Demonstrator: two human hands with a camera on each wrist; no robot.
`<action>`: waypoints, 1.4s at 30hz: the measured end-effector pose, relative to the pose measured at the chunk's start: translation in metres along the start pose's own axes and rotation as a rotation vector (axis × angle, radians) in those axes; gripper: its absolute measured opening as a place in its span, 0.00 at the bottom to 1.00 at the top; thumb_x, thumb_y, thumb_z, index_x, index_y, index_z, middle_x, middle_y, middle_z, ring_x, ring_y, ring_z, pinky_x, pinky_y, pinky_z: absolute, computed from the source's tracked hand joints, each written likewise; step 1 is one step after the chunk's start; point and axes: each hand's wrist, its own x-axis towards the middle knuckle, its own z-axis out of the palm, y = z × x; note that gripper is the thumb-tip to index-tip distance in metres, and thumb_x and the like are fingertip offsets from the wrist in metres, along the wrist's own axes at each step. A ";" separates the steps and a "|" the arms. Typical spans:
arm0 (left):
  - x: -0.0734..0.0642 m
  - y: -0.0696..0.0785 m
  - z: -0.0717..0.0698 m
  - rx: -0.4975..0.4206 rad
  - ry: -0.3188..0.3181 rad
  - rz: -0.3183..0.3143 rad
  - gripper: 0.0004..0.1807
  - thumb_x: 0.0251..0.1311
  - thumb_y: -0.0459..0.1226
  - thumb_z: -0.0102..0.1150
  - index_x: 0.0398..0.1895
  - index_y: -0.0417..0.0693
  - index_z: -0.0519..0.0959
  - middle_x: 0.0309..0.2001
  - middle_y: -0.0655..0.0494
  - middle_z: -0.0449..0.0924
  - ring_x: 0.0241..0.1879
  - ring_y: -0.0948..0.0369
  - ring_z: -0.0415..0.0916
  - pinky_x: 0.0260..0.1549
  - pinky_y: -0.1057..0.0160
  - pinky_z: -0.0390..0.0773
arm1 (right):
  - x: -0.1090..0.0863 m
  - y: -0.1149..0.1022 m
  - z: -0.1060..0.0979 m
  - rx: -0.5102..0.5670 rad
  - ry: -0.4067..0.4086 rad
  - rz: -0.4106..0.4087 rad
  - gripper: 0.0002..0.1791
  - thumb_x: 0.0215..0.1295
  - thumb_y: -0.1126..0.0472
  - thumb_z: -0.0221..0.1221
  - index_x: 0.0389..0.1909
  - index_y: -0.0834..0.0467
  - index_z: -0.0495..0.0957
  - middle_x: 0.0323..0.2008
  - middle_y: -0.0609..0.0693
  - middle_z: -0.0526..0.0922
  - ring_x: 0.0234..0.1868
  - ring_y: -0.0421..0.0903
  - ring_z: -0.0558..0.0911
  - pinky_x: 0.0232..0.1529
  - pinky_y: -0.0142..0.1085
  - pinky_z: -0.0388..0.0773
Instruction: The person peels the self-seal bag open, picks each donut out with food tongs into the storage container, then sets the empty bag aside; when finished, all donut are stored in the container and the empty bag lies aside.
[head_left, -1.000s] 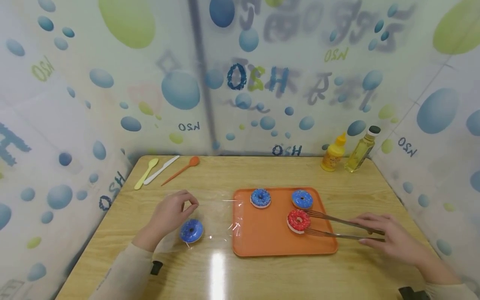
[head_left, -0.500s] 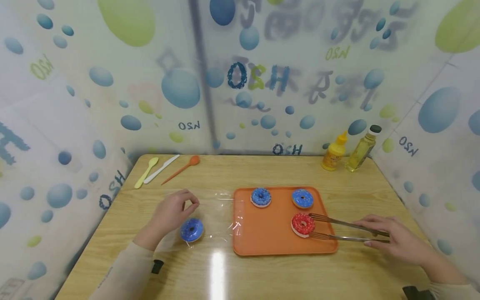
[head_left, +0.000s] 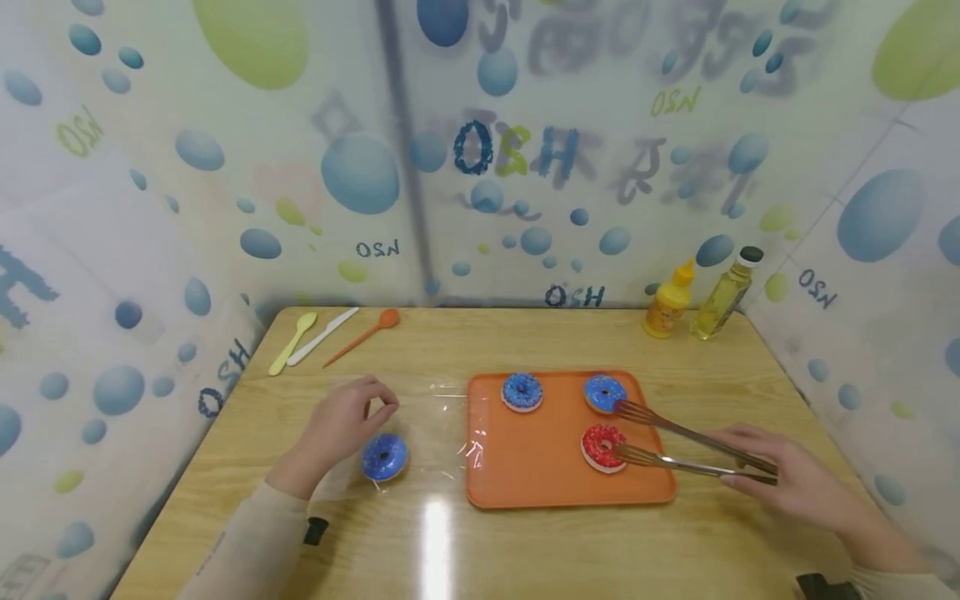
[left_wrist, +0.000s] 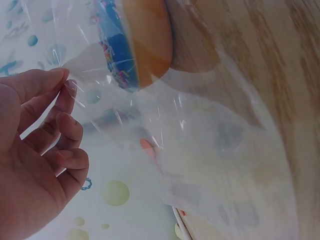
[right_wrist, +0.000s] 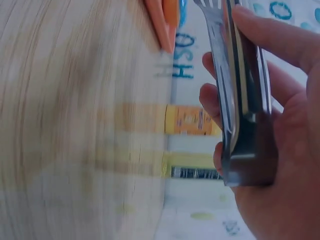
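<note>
My left hand (head_left: 337,425) pinches the edge of a clear plastic bag (left_wrist: 220,115) between thumb and fingertips. A blue doughnut (head_left: 384,457) with coloured sprinkles lies inside that bag, below the hand. My right hand (head_left: 795,487) grips metal tongs (right_wrist: 245,115), whose forked arms stand apart. One tong tip overlaps the right edge of a red doughnut (head_left: 595,448) on the orange tray (head_left: 525,479). The other tip is by a blue doughnut (head_left: 602,392) behind it; contact cannot be told. Another blue doughnut (head_left: 522,392) sits at the tray's back left.
A yellow spoon (head_left: 288,350), a white knife (head_left: 324,337) and an orange spoon (head_left: 367,333) lie at the table's back left. At the back right stand a yellow squeeze bottle (head_left: 667,308) and a glass oil bottle (head_left: 723,300). Patterned walls enclose the table (head_left: 555,550).
The red doughnut, earlier between the tong tips, shifted slightly right and toward me. The tongs then moved back off its sides, one tip now by the blue doughnut. My left hand stayed put.
</note>
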 end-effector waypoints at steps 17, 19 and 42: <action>-0.001 0.002 -0.004 -0.010 0.000 -0.015 0.03 0.68 0.40 0.66 0.39 0.53 0.87 0.36 0.62 0.81 0.24 0.66 0.66 0.21 0.66 0.67 | 0.056 -0.061 0.044 -0.005 0.018 0.019 0.27 0.56 0.64 0.75 0.59 0.48 0.84 0.47 0.44 0.86 0.36 0.33 0.79 0.32 0.31 0.77; -0.001 0.002 -0.004 -0.009 0.002 -0.015 0.03 0.68 0.40 0.66 0.39 0.53 0.87 0.37 0.62 0.81 0.24 0.66 0.66 0.22 0.66 0.67 | 0.063 -0.070 0.052 -0.037 0.018 0.010 0.26 0.57 0.63 0.75 0.59 0.49 0.84 0.46 0.44 0.86 0.34 0.31 0.76 0.31 0.31 0.75; 0.003 0.005 -0.004 0.008 0.002 -0.008 0.02 0.68 0.41 0.66 0.38 0.56 0.87 0.40 0.62 0.83 0.25 0.67 0.66 0.22 0.65 0.68 | 0.120 -0.120 0.109 -0.257 0.050 -0.094 0.23 0.57 0.53 0.76 0.55 0.45 0.87 0.48 0.42 0.86 0.42 0.40 0.83 0.46 0.44 0.80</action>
